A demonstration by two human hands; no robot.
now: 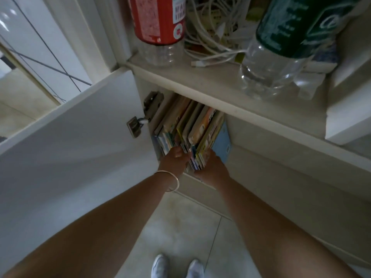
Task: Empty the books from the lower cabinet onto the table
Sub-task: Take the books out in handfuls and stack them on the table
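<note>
Feet: two white shoes (176, 266) on the pale floor tiles (180, 221), nearest the camera and well below the books.
Left hand: left hand (174, 160), thin bangle (170, 180) on the wrist, pressed against the left side of a bunch of books, thumb on top, fingers closed around the spines.
Right hand: right hand (212, 167), clasped on the right side of the same bunch, fingers curled under it.
Books: books (192, 129) standing in a tight upright row inside the lower cabinet, leaning slightly; a blue one (222, 141) at the right end, just beside the right hand.
Door: white cabinet door (70, 141) swung open to the left of the books, metal hinge (144, 113) near their top.
Shelf: shelf (200, 81) above the books, carrying a red-labelled bottle (158, 23), white cables (208, 37) and a green-labelled bottle (281, 43).
Table: not in view.
Risk: thin books likely to slip from the middle of the squeezed bunch; those left behind may topple once their support goes.
</note>
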